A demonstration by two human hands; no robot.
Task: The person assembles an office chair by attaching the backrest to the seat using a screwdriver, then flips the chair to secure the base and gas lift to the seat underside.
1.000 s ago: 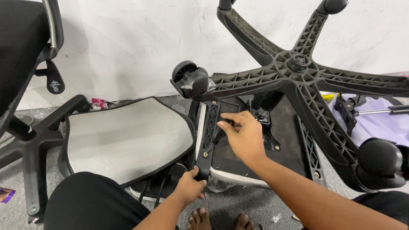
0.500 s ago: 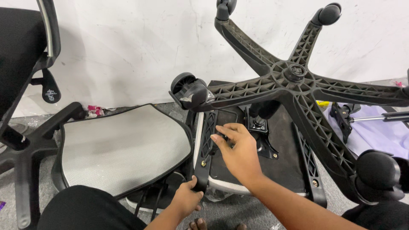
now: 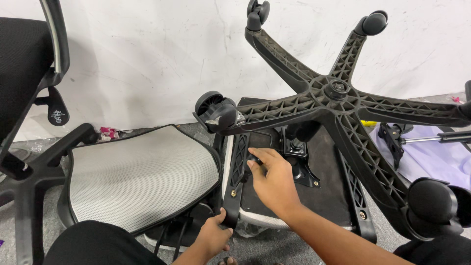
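Both hands work low in the frame: left hand [image 3: 216,234] fingers clench the black armrest bracket [image 3: 236,174]; right hand [image 3: 272,181] presses loosely curled fingers beside it.

The star base [image 3: 338,105] is matt black plastic with ribbed webbing; its casters [image 3: 216,110] are smoother, slightly glossy black plastic. The armrest bracket [image 3: 237,169] gripped by the left hand [image 3: 214,235] is the same ribbed matt plastic, with brassy metal bolts. The seat underside [image 3: 326,189] beneath the right hand [image 3: 274,181] looks like matt black cloth. The grey seat [image 3: 142,174] is fine woven mesh with a black rim. The wall [image 3: 147,59] is scuffed white paint.
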